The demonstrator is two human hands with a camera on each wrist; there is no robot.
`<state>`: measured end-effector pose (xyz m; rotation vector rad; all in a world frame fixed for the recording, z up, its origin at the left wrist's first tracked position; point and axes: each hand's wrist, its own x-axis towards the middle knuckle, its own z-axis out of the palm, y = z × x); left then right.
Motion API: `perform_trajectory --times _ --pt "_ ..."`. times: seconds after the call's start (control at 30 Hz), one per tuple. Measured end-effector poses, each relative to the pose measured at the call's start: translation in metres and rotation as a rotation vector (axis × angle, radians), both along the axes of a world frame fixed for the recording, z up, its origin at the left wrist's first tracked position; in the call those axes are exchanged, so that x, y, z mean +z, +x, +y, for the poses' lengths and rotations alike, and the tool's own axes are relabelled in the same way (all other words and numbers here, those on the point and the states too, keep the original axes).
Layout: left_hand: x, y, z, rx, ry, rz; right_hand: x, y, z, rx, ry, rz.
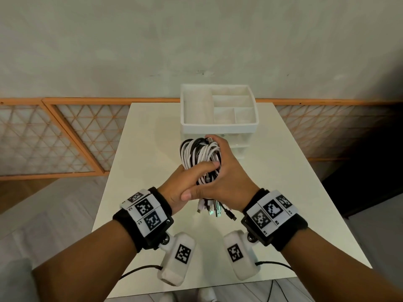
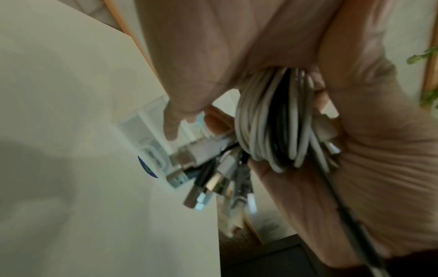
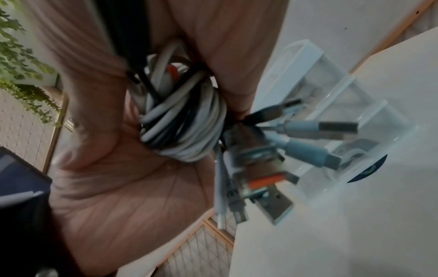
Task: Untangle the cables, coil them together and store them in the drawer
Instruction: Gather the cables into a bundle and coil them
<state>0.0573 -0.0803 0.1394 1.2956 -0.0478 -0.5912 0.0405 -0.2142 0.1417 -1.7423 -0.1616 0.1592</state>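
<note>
Two hands, yours, hold one cable bundle (image 1: 201, 155) above the counter (image 1: 139, 171): left hand (image 1: 185, 184) wrapped round its lower part, right hand (image 1: 222, 171) closed over the loops. Plug ends (image 1: 214, 209) dangle beneath. Step in hand: coiling, apparently near done. Next: free one hand and open a drawer of the white organiser (image 1: 219, 105), which stands just behind.

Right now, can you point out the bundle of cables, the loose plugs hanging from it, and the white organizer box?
cable bundle (image 1: 201, 152): head view, on the white loops above the hands.
plugs (image 3: 305, 151): right wrist view, on a pale plug body.
organizer box (image 1: 219, 128): head view, on its front wall.
</note>
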Motion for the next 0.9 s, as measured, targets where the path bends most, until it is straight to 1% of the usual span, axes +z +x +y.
perform_trajectory --times 0.1,0.13,0.27,0.43,0.53,0.63,0.73,0.83,0.9 --pt "-0.006 0.001 -0.002 -0.056 0.109 -0.051 -0.008 -0.002 -0.001 -0.046 -0.034 -0.042" --pt "-0.008 0.001 -0.003 -0.037 0.141 -0.074 -0.011 -0.001 -0.002 -0.072 -0.040 -0.057" --pt "-0.010 0.006 -0.011 0.203 0.206 -0.144 -0.021 0.004 -0.010 -0.152 -0.061 -0.059" --pt "-0.012 0.018 -0.019 0.230 0.425 -0.292 -0.025 0.010 -0.016 -0.220 -0.047 -0.005" --pt "-0.015 0.021 -0.029 0.277 0.481 -0.345 -0.025 0.018 -0.018 -0.231 -0.038 0.041" --pt "-0.017 0.023 -0.039 0.311 0.459 -0.346 -0.027 0.026 -0.020 -0.266 -0.041 0.052" --pt "-0.018 0.026 -0.044 0.316 0.455 -0.355 -0.034 0.030 -0.025 -0.320 -0.035 0.003" --pt "-0.016 0.034 -0.043 0.234 0.477 -0.288 -0.042 0.035 -0.032 -0.313 -0.064 -0.047" --pt "-0.014 0.040 -0.041 0.171 0.509 -0.230 -0.048 0.037 -0.037 -0.261 -0.146 -0.062"
